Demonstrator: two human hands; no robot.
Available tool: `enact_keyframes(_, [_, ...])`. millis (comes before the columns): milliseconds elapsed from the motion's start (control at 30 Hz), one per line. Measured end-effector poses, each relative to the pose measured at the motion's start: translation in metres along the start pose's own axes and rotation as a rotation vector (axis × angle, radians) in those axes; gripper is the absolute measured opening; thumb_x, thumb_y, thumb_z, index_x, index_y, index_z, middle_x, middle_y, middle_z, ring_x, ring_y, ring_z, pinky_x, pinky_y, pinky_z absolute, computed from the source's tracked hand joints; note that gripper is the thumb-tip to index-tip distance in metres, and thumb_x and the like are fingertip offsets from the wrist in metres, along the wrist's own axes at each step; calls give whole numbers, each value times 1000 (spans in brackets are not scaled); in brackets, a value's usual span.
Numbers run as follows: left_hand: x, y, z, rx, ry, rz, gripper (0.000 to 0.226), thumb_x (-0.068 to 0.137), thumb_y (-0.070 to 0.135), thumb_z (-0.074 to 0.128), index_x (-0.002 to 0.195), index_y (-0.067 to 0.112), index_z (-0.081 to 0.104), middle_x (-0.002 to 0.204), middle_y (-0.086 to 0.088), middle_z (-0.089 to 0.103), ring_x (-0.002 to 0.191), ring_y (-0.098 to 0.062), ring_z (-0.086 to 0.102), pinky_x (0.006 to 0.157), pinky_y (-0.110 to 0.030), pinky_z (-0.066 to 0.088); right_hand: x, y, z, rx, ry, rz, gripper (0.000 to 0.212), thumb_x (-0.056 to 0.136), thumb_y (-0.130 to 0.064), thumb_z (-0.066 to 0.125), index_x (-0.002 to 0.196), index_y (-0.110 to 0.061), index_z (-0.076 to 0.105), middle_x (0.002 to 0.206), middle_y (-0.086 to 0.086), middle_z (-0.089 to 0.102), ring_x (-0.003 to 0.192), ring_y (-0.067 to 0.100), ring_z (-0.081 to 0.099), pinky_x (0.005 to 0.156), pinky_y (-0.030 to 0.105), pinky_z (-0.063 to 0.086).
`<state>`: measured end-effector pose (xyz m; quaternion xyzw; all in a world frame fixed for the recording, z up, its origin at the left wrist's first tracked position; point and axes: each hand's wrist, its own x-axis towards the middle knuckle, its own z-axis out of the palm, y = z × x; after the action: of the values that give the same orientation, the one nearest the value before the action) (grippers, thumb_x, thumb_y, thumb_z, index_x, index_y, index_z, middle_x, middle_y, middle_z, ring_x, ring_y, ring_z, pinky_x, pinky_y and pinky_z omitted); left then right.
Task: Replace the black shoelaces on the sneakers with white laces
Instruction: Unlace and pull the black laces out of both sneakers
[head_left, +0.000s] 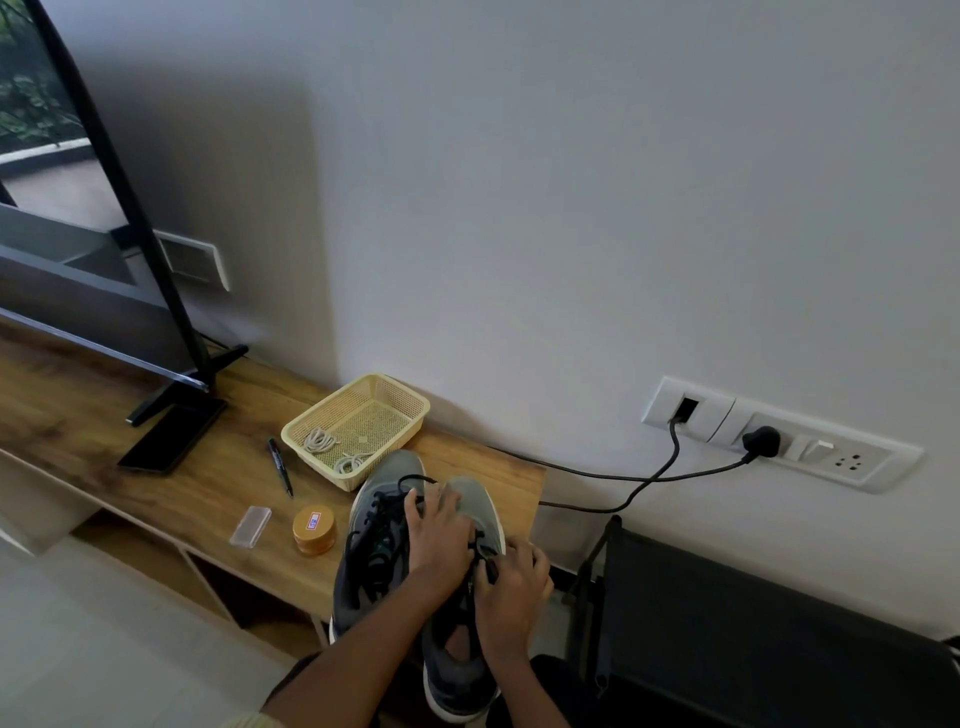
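Two grey sneakers with black laces stand side by side at the wooden table's near right end, the left sneaker (371, 540) and the right sneaker (470, 670). My left hand (439, 530) rests over the right sneaker's front, fingers curled on it. My right hand (511, 582) pinches the black lace (488, 564) of the right sneaker. Two coiled white laces (332, 449) lie in the yellow mesh basket (405, 402) just beyond the shoes.
On the table (104, 410) lie a black marker (281, 466), a clear plastic case (251, 526), an orange round tin (314, 530) and a dark phone (171, 436). A TV (78, 234) stands at left. Cables (597, 475) run to a wall socket (779, 439). A black chair (753, 623) is at right.
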<state>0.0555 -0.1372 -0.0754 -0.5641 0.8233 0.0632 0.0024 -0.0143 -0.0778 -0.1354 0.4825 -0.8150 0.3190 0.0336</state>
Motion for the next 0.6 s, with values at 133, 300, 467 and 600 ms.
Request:
enact_keyframes(133, [-1, -3, -1, 38, 21, 23, 24, 95, 32, 46, 111, 25, 63, 151, 3, 26, 143, -25, 7, 113, -50, -3, -1, -7, -6, -24, -2, 11, 28, 49, -12, 89, 71, -11, 70, 94, 3, 67, 91, 29, 59, 70, 46, 51])
enact_keyframes(300, [-4, -15, -9, 5, 72, -12, 25, 90, 30, 44, 101, 22, 65, 147, 6, 31, 140, -21, 13, 113, -49, -1, 1, -8, -10, -80, -10, 32, 29, 49, -13, 88, 71, -12, 70, 91, 4, 66, 89, 30, 61, 72, 44, 49])
enact_keyframes(467, [-10, -46, -27, -98, 182, -108, 26, 87, 32, 46, 105, 22, 61, 131, 8, 46, 132, -16, 27, 110, -42, 12, 0, -6, -14, -75, -25, 49, 25, 49, -12, 89, 64, -12, 69, 87, 4, 65, 86, 30, 60, 67, 45, 49])
enact_keyframes(600, [-12, -77, -44, -223, 262, -220, 17, 88, 30, 50, 97, 21, 61, 122, 5, 53, 123, -20, 36, 99, -38, 24, 0, -6, -10, -66, -64, 85, 25, 48, -12, 90, 62, -10, 69, 85, 7, 65, 83, 31, 60, 64, 44, 50])
